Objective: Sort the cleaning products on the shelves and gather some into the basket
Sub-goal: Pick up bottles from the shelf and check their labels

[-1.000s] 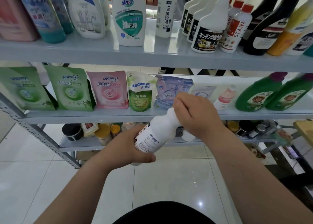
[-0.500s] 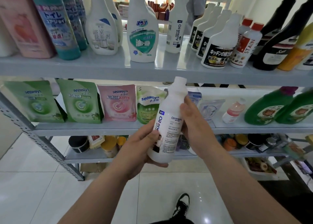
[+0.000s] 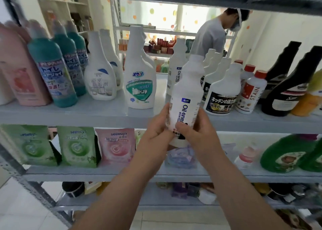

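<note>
Since half a second ago, the white plastic bottle with the blue "Oil" label (image 3: 186,97) has risen from in front of the middle shelf to the level of the upper one. Both hands have slid down to its lower part. The left hand (image 3: 155,134) curls round the bottle's lower left side. The right hand (image 3: 196,134) grips the lower right side, its thumb laid across the front of the label. The bottle hangs in the air, its top leaning slightly right. Its base is below the front edge of the grey upper shelf (image 3: 78,115) and its neck is in front of the products standing there.

Behind the hands, the grey middle shelf (image 3: 104,173) carries two green stand-up pouches (image 3: 31,146) and a pink stand-up pouch (image 3: 115,146) beside them. A bluish pouch (image 3: 181,157) is partly hidden by the hands. Further right stand a small pale bottle with a pink cap (image 3: 245,158) and round green jugs (image 3: 285,153).

On the upper shelf, from the left, stand a pink flat-sided bottle (image 3: 19,76), teal bottles with Japanese labels (image 3: 52,73) and plain white trigger-neck bottles (image 3: 99,73). Next come a white bottle with a green label (image 3: 140,83) and a second white "Oil" bottle (image 3: 176,68) just behind the held one. After these are white bottles with black labels (image 3: 221,94), red-capped bottles marked STAIN (image 3: 250,92) and tall black bottles (image 3: 287,90).

Beyond the rack, a person in a grey shirt (image 3: 210,36) stands by further shelving.
</note>
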The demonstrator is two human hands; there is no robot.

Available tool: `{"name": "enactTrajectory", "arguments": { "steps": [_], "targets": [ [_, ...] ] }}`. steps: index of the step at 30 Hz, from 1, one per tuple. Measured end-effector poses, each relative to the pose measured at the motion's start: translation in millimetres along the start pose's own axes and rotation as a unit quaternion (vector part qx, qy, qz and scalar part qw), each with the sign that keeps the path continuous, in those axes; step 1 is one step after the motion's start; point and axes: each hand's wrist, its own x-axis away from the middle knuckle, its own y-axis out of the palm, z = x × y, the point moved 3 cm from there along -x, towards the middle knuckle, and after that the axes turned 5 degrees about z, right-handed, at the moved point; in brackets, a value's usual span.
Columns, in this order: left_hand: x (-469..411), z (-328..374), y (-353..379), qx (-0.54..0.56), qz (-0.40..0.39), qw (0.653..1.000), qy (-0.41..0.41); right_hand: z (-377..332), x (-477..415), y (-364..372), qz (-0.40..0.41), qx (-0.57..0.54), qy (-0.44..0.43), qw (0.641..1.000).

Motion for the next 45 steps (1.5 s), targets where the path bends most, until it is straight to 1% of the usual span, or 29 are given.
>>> {"name": "enactTrajectory", "arguments": {
  "steps": [2, 3, 4, 5, 6, 8, 9, 10, 11, 13, 15, 17, 21, 24, 28, 32, 37, 38, 40, 43, 45],
  "targets": [
    [-22.2, 7.9, -4.3, -0.085, 0.022, 0.995, 0.044, -3.2, -25.1, 0.9, 0.015, 0.004, -0.028, 0.999],
    [-32.4, 8.4, -8.6, -0.152, 0.033, 0.985, 0.072, -3.1, -37.1, 1.2, 0.026, 0.006, -0.037, 0.999],
    [-41.4, 6.2, -13.8, -0.232, 0.041, 0.967, 0.096, -2.1, -48.8, 0.8, 0.039, 0.011, -0.045, 0.998],
    [-49.2, 1.2, -18.9, -0.32, 0.047, 0.939, 0.117, -0.3, -60.5, 0.0, 0.05, 0.022, -0.051, 0.997],
    [-54.7, -5.5, -22.9, -0.409, 0.051, 0.901, 0.135, 2.3, -71.8, -1.1, 0.058, 0.035, -0.058, 0.996],
    [-58.5, -20.2, -24.6, -0.561, 0.048, 0.809, 0.171, 8.5, -91.7, -4.0, 0.068, 0.072, -0.063, 0.993],
    [-58.1, -27.3, -24.3, -0.61, 0.045, 0.769, 0.185, 11.4, -99.7, -5.2, 0.072, 0.089, -0.063, 0.991],
    [-57.2, -32.8, -23.5, -0.64, 0.043, 0.741, 0.196, 14.3, -106.2, -6.4, 0.076, 0.102, -0.064, 0.99],
    [-56.7, -37.3, -22.8, -0.66, 0.039, 0.723, 0.203, 17.3, -111.1, -7.3, 0.078, 0.113, -0.063, 0.988],
    [-58.5, -43.1, -23.2, -0.685, 0.033, 0.695, 0.215, 22.9, -117.1, -7.8, 0.079, 0.134, -0.059, 0.986],
    [-60.8, -45.9, -26.4, -0.699, 0.032, 0.678, 0.225, 27.6, -118.5, -6.2, 0.08, 0.146, -0.056, 0.984],
    [-61.6, -50.2, -27.9, -0.709, 0.029, 0.665, 0.233, 29.7, -117.5, -4.6, 0.083, 0.165, -0.066, 0.981],
    [-61.6, -57.7, -28.4, -0.714, 0.03, 0.654, 0.25, 31.1, -118.8, 0.0, 0.084, 0.201, -0.083, 0.972],
    [-62.3, -60.3, -28.5, -0.723, 0.023, 0.645, 0.246, 33.8, -120.1, 3.6, 0.095, 0.23, -0.082, 0.965],
    [-61.7, -61.3, -29.2, -0.728, 0.019, 0.644, 0.236, 34.3, -119.9, 15.8, 0.116, 0.318, -0.078, 0.938],
    [-63.4, -62.4, -29.5, -0.727, 0.013, 0.649, 0.226, 34.0, -120.8, 23.7, 0.113, 0.378, -0.043, 0.918],
    [-63.9, -60.1, -29.0, -0.733, 0.003, 0.647, 0.212, 25.2, -111.5, 22.2, 0.105, 0.422, 0.001, 0.9],
    [-63.4, -59.2, -29.6, -0.735, 0.002, 0.645, 0.206, 23.9, -105.0, 20.5, 0.113, 0.434, -0.014, 0.894],
    [-62.7, -58.6, -29.9, -0.739, -0.001, 0.644, 0.199, 25.0, -84.3, 14.6, 0.122, 0.453, -0.08, 0.879],
    [-60.2, -54.7, -26.0, -0.732, 0.005, 0.658, 0.179, 39.8, -49.6, -2.9, 0.067, 0.496, -0.186, 0.846],
    [-58.7, -52.7, -23.0, -0.742, 0.012, 0.65, 0.162, 49.8, -32.7, -23.7, 0.042, 0.508, -0.25, 0.823]
  ]
}}
